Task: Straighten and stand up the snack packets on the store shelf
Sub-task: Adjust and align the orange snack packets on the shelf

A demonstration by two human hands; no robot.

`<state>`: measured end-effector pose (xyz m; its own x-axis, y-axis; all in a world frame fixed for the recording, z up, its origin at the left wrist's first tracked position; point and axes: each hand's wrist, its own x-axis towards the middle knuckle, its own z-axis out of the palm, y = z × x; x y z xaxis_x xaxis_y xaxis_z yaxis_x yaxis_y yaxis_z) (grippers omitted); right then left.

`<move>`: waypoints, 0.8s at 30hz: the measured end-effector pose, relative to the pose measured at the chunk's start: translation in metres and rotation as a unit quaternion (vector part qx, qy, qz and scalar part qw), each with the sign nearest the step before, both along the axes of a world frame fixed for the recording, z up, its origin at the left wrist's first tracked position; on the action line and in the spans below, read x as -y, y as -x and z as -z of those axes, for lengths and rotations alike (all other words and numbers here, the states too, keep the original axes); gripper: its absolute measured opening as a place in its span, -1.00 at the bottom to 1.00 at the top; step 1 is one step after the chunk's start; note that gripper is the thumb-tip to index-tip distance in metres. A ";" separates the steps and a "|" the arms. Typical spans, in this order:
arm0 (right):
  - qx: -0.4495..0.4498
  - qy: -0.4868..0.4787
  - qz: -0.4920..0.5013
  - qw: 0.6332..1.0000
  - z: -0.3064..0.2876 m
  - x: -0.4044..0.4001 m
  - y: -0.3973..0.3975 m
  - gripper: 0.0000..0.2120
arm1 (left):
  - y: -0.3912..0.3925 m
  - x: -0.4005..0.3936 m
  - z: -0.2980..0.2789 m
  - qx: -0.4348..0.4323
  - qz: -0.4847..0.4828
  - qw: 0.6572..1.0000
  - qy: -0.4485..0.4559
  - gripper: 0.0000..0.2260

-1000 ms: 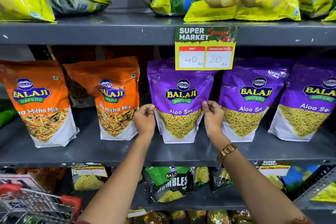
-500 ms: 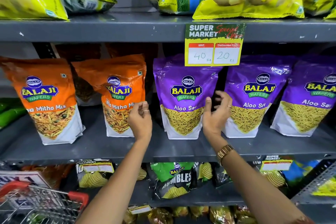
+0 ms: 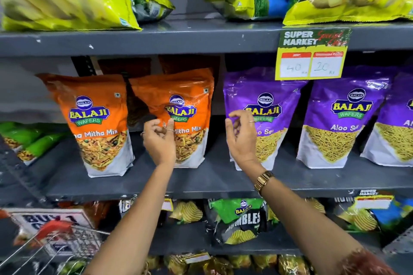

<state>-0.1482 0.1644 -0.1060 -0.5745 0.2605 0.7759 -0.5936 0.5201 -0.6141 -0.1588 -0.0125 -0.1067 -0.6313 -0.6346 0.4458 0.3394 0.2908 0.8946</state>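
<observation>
Glossy orange pouches (image 3: 96, 118) stand upright on our grey metal shelf (image 3: 201, 181), clear windows showing mixed snack. Our left hand (image 3: 159, 140) hangs before the second orange pouch (image 3: 178, 105), fingers curled, holding nothing. Our right hand (image 3: 240, 138), loosely curled and empty, covers part of the first purple pouch (image 3: 263, 96); another purple pouch (image 3: 342, 116) stands beyond, and the rightmost is cut off.
</observation>
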 end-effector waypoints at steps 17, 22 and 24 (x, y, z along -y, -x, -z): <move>0.345 0.087 -0.197 0.914 0.043 0.079 0.038 0.21 | 0.042 0.046 -0.050 0.026 0.158 0.983 -0.094 -0.84; 0.350 0.077 -0.198 0.912 0.046 0.072 0.042 0.13 | 0.055 0.057 -0.066 0.037 0.174 0.966 -0.189 -0.93; 0.353 0.071 -0.204 0.910 0.045 0.072 0.042 0.08 | 0.060 0.062 -0.076 0.054 0.167 0.947 -0.269 -0.87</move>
